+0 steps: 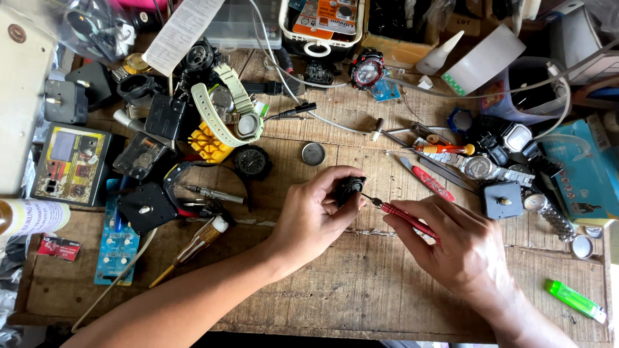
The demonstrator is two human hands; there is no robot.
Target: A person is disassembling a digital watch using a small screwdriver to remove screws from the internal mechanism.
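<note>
My left hand [313,216] is closed around a small black watch case [349,189], held just above the wooden workbench [361,290] near its middle. My right hand [454,241] grips a thin red-handled screwdriver [405,217]. Its metal tip touches the right side of the black case. Most of the case is hidden by my left fingers.
Watches, clock movements and tools crowd the back and sides: a pale green strap watch [235,109], a round metal case back [313,153], a second red screwdriver [431,182], a silver bracelet watch [485,169], a black clock movement [147,207], a green lighter [574,299], and a wooden-handled screwdriver [193,248].
</note>
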